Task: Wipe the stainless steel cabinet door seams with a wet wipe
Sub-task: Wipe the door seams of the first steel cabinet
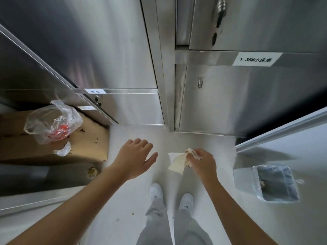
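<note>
Stainless steel cabinet [123, 50] fills the upper view, its closed doors divided by a vertical post and horizontal rails. Pale floor [134, 200] lies below, with a few small specks on it. At lower right a steel door [292, 156] stands swung outward; at left a steel panel edge [58, 71] runs diagonally. Cardboard box [88, 142] sits at left against the cabinet base, bearing a crumpled clear plastic bag [51, 124] with something red inside. Grey trousers [159, 227] and white shoes [155, 190] show at bottom centre. A clear packet [276, 183] holding dark fabric lies at right, beside the swung door.

Left hand [136, 160] is held over the floor, palm down, fingers spread and relaxed, holding nothing. Right hand [203, 163] has its fingers curled round a wet wipe [178, 161], which is bunched in the grip with a flat white corner hanging out to the left. The wipe is in front of the cabinet base, clear of the doors and seams.

White label [254, 59] with printed characters sits on the rail at upper right. Small metal knob [200, 82] on the door below it
</note>
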Tool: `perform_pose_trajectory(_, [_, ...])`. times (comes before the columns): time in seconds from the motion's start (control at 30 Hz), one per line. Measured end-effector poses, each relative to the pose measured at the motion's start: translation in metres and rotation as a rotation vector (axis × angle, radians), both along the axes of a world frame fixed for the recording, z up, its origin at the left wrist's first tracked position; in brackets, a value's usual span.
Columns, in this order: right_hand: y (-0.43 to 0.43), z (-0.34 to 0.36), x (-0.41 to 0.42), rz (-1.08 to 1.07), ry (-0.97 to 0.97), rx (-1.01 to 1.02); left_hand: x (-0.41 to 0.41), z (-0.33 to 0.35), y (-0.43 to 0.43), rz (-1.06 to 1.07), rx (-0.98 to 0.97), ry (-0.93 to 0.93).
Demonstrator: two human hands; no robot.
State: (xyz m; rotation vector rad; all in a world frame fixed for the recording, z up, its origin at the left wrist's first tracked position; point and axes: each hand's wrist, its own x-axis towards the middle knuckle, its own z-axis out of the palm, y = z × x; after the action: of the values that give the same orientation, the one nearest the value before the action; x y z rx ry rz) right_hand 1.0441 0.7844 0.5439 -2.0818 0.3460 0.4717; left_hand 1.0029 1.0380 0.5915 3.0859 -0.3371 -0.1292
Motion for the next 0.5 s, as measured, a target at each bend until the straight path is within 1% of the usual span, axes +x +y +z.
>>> perform_pose_trajectory(0.17, [0.012, -0.055, -0.002, -0.031, 0.045, 0.021, -0.007, -0.063, -0.001, 0.011, -0.097, -0.026])
perform_pose_trajectory(0.27, [0.020, -0.091, 0.008, -0.057, 0.026, 0.036, 0.003, -0.100, 0.003, 0.006, -0.113, -0.050])
perform_pose_trajectory(0.4, [0.034, -0.132, 0.040, -0.079, -0.038, 0.072, 0.039, -0.144, 0.010, 0.013, -0.113, -0.076])
perform_pose_trajectory(0.5, [0.046, -0.151, 0.080, -0.109, -0.137, 0.101, 0.080, -0.169, 0.016, 0.012, -0.120, -0.144])
